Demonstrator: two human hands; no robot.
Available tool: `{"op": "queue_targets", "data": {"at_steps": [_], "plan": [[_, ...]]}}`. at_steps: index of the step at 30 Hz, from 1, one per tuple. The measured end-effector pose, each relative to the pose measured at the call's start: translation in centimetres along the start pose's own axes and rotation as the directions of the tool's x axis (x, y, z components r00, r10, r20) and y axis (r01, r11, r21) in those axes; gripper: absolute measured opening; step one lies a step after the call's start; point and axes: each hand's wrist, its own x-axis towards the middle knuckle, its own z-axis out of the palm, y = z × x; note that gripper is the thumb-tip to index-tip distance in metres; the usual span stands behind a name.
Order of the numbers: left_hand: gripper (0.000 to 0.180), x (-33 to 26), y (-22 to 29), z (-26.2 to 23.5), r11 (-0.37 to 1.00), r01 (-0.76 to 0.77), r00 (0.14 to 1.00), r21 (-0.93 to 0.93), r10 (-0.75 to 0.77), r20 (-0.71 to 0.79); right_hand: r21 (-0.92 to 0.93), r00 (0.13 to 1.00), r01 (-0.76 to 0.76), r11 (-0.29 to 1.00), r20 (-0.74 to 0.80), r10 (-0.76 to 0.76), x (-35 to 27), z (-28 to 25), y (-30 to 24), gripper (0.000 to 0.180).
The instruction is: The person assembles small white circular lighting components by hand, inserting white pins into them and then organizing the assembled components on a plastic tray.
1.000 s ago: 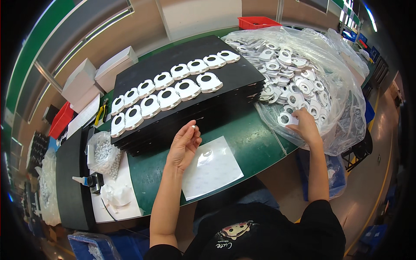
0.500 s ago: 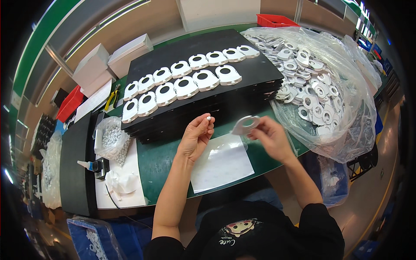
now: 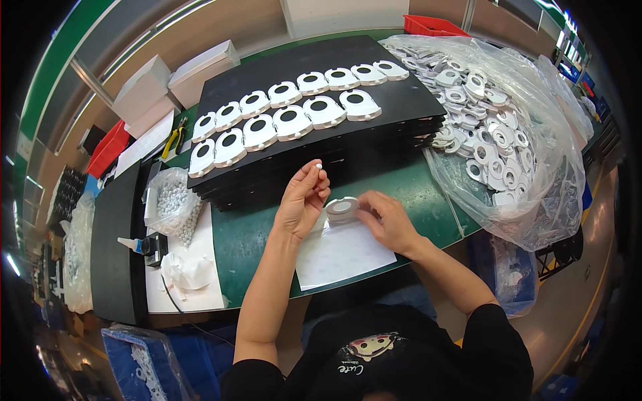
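My left hand (image 3: 304, 200) is raised in front of the black stack, pinching a small white ball (image 3: 319, 166) between thumb and fingertips. To its right, my right hand (image 3: 388, 220) grips the edge of a white plastic ring plate (image 3: 342, 207), tilted over a white sheet (image 3: 341, 257). The plate is slightly blurred, and a gap separates it from the ball. Two rows of similar ring plates (image 3: 289, 122) lie on the stack of black boards (image 3: 401, 134). A clear bag (image 3: 175, 200) of small white balls stands left of my left hand.
A big clear plastic bag (image 3: 555, 180) heaped with loose ring plates covers the right of the green table (image 3: 247, 254). At the left are a glue bottle (image 3: 130, 244), crumpled tissue (image 3: 189, 271), pliers (image 3: 175, 137) and white boxes (image 3: 144, 93). Blue bins (image 3: 144, 367) stand below the table edge.
My right hand has moved left with the ring plate, bringing it over the white sheet and close to my left hand. My left hand still pinches the ball, slightly higher in view.
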Motion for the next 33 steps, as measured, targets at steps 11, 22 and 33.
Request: {"op": "queue_targets", "data": {"at_steps": [11,22,33], "plan": [[0.019,0.1,-0.5,0.5,1.0,-0.001,0.999,-0.016,0.0,-0.039,0.617,0.959,-0.189,0.764,-0.05,0.278,1.8,-0.9,1.5,0.011],[0.019,0.0,-0.9,1.6,0.992,0.048,0.998,0.12,-0.043,-0.042,0.711,0.954,-0.036,0.702,-0.185,0.236,4.8,-0.9,-0.4,0.013],[0.014,-0.2,-1.2,1.2,0.978,0.084,0.996,0.192,-0.078,-0.041,0.713,0.962,-0.088,0.695,-0.119,0.244,4.4,-0.9,-0.6,0.013]]}}
